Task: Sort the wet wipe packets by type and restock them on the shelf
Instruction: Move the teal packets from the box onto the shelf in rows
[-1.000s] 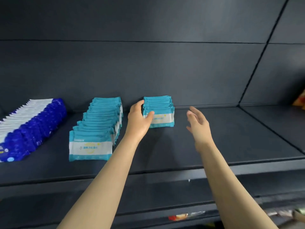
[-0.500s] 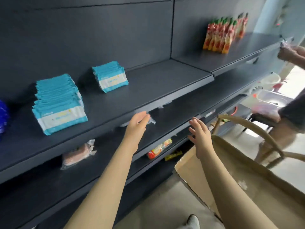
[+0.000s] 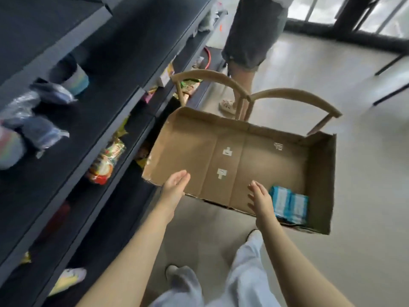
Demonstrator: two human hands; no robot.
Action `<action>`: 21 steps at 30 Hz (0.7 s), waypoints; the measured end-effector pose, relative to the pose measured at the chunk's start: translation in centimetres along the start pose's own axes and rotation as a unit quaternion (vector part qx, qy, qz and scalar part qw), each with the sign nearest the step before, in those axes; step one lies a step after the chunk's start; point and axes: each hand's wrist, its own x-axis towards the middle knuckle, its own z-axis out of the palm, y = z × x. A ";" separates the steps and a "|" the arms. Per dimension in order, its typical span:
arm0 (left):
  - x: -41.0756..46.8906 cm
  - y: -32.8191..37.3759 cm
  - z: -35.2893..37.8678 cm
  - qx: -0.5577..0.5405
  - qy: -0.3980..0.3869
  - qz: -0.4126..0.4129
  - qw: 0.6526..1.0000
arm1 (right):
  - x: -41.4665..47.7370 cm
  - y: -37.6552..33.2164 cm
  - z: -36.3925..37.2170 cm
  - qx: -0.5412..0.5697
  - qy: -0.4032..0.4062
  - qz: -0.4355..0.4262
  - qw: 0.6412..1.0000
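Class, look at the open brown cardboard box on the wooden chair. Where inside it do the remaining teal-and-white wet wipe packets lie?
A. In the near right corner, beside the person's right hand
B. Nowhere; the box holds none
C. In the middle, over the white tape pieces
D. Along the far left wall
A: the teal-and-white wet wipe packets lie in the near right corner of the brown cardboard box, just right of the open right hand.

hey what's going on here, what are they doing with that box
A person is reaching both bare hands down toward a shallow cardboard box resting on a wooden chair beside dark store shelves. The left hand and right hand are open and empty. A few teal wet wipe packets lie in the box's near right corner, just past the right hand. Another person stands behind the chair.
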 end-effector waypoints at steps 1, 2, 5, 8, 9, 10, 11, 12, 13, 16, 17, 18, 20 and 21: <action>0.5 -0.4 2.2 0.005 -0.007 -0.014 1.000 | 1.1 0.4 -2.0 -0.008 0.007 0.010 1.000; 0.9 -0.8 4.3 0.009 -0.013 -0.031 0.999 | 2.2 0.8 -3.9 -0.018 0.011 0.019 1.000; 1.8 -1.8 10.0 0.018 -0.028 -0.078 0.996 | 5.2 1.5 -9.4 -0.037 0.022 0.054 0.998; 3.4 -3.3 15.1 0.038 -0.038 -0.116 0.992 | 8.8 2.4 -13.8 -0.036 0.042 0.098 0.994; 3.9 -3.9 16.5 0.046 -0.043 -0.126 0.990 | 10.0 2.9 -15.0 -0.033 0.049 0.111 0.992; 4.7 -4.5 18.0 0.058 -0.047 -0.135 0.988 | 11.3 3.3 -16.1 -0.029 0.056 0.123 0.990; 5.4 -5.1 19.3 0.070 -0.049 -0.143 0.986 | 12.5 3.8 -17.0 -0.025 0.065 0.136 0.988; 6.1 -5.8 20.6 0.083 -0.053 -0.153 0.983 | 13.5 4.4 -17.9 -0.017 0.074 0.150 0.986; 6.9 -6.3 21.9 0.093 -0.059 -0.159 0.981 | 14.6 5.0 -18.6 -0.010 0.082 0.164 0.983; 9.8 -8.5 25.4 0.126 -0.083 -0.190 0.970 | 18.1 7.5 -20.0 0.003 0.101 0.193 0.976; 10.9 -9.3 26.5 0.135 -0.093 -0.198 0.966 | 19.2 8.3 -20.3 0.007 0.102 0.198 0.975; 12.0 -10.2 27.6 0.147 -0.100 -0.208 0.962 | 20.3 9.1 -20.5 0.008 0.105 0.204 0.973; 14.1 -11.9 29.8 0.168 -0.105 -0.231 0.952 | 22.3 10.4 -20.8 -0.001 0.116 0.210 0.971; 15.1 -12.7 31.1 0.171 -0.107 -0.241 0.949 | 23.3 11.1 -20.9 -0.009 0.124 0.211 0.970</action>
